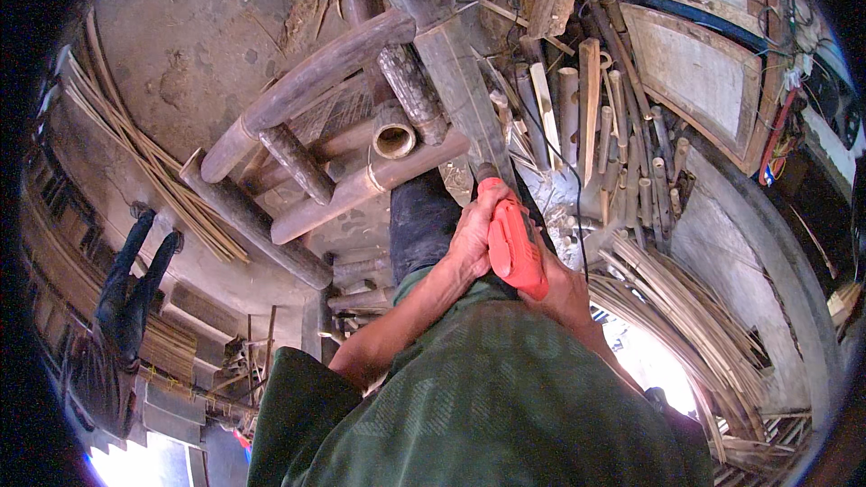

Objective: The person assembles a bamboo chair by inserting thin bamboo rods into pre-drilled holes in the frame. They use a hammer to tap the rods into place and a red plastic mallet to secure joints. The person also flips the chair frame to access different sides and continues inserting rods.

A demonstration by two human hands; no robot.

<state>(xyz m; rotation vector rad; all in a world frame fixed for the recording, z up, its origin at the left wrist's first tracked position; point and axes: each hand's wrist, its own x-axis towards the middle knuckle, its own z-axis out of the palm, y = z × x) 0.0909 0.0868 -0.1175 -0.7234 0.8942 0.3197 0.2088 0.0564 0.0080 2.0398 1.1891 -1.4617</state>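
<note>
An orange-red power drill (514, 248) is in front of my body, its dark chuck facing away from me. My left hand (471, 239) is closed around its front part. At its rear, my right hand (561, 293) grips it, the fingers partly hidden behind the body of the tool. The chuck lies over the near end of a thick grey-brown beam (462, 81); I cannot tell whether a bit touches it. Just left of the drill is a frame of thick bamboo poles (370, 182), with short crosspieces and one open hollow end.
Many cut bamboo lengths (622, 144) stand and lie at the right. Long split strips (162, 162) rest on the floor at left; more strips (686, 325) are bundled at lower right. A black cable (582, 207) runs near the drill. Another person (122, 316) stands at far left.
</note>
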